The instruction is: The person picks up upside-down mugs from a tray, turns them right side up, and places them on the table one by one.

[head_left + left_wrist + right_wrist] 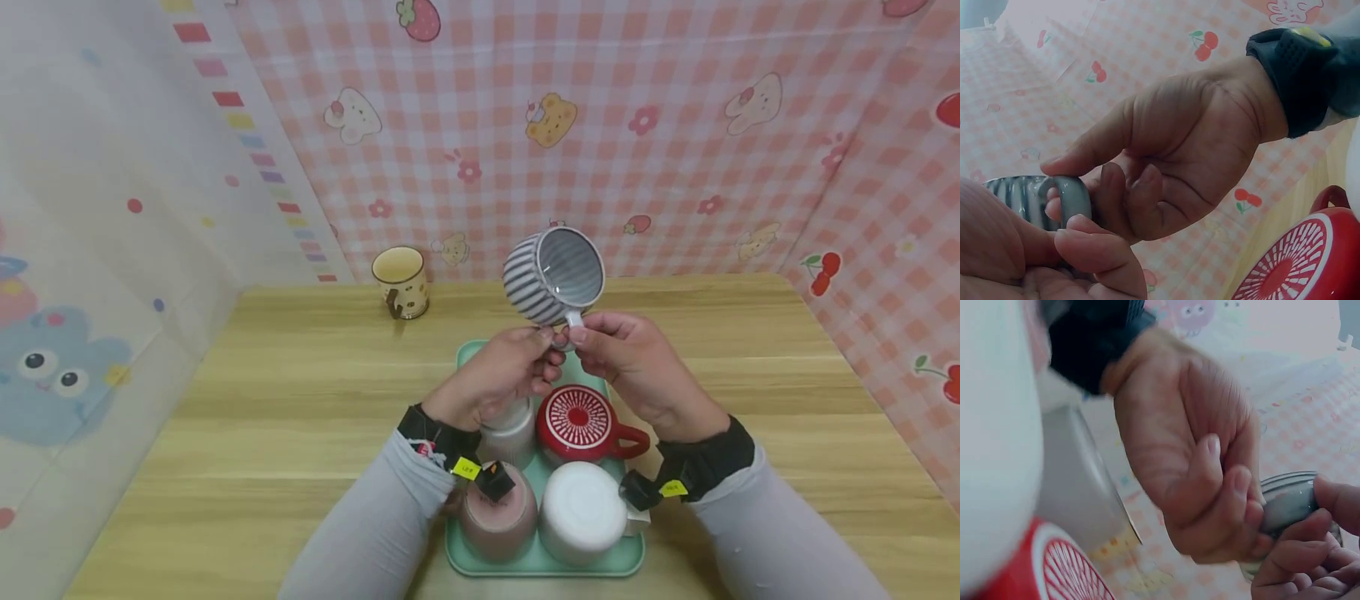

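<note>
A grey-and-white striped mug is held up over the far end of a green tray, tilted so its open mouth faces right and toward the head camera. My right hand pinches the mug's handle between thumb and fingers. On the handle's other side, my left hand has its thumb and fingertips closed on it too. Below the hands, several upturned cups stand on the tray: a red mug, a white mug, a pinkish-brown cup and a pale cup partly hidden by my left hand.
A yellow mug with a brown handle stands upright at the back left of the wooden table. Behind the table hangs a pink checked cloth. A pale printed cloth rises along the left side.
</note>
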### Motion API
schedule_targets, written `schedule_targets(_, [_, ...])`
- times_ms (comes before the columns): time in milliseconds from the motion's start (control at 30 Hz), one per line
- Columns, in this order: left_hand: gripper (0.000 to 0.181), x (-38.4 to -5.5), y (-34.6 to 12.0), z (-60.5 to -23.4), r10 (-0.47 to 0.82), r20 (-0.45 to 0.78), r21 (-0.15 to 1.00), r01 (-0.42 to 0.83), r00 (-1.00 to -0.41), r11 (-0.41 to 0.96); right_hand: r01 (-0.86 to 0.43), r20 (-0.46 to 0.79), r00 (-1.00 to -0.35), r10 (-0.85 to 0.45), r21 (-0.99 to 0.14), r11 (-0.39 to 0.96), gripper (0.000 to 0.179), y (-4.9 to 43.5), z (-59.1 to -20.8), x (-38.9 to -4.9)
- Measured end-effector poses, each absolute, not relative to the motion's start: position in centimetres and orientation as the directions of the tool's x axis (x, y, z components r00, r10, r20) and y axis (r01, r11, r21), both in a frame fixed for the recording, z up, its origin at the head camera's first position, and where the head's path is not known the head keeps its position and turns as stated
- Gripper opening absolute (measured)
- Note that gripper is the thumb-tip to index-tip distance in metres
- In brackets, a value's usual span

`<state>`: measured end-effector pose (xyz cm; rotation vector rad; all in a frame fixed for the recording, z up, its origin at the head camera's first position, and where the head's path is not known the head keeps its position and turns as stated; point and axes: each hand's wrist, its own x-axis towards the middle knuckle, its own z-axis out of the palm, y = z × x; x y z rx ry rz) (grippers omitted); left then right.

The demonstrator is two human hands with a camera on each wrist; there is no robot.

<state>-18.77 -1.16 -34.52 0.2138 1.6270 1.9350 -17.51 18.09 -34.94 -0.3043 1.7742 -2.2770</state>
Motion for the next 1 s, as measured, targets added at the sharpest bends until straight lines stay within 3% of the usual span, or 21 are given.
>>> schedule_targets(167, [0.025, -18.9, -1.2, -34.6, 0.567, -0.247, 0.932, -0.353, -0.786, -0.083, 0.092, 0.043, -0.928, -0.37, -0.936, -0.34, 0.018, 18.0, -35.1, -17.3])
schedule_targets(467, [0.025, -19.1, -1.4, -34.8, 0.598, -0.237, 0.944, -0.328, -0.765, -0.045, 0.086, 0.05, -0.924, -0.378, -0.939, -0.334, 0.018, 18.2, -35.1, -17.2])
schedule_targets(767, [0.029, -19.4, -2.7, -34.4, 0.518, -0.147, 0.982, -0.061, -0.842, 0.18, 0.076, 0.025, -0.933, -0.358, -0.962, -0.263, 0.019, 17.8, -34.0, -17.7])
schedule_targets(867, [0.032, -19.6, -4.1, -34.0, 0.439, -0.103, 0.949, 0.043, -0.893, 0.311, 0.069, 0.0, -0.937, -0.349, -0.98, -0.186, 0.019, 17.4, -33.0, -18.5])
schedule_targets(1000, [0.036, -19.8, -5.9, -33.5, 0.297, -0.068, 0.877, 0.085, -0.952, 0.473, 0.075, -0.034, -0.941, -0.338, -0.991, -0.109, 0.019, 16.9, -31.8, -19.7])
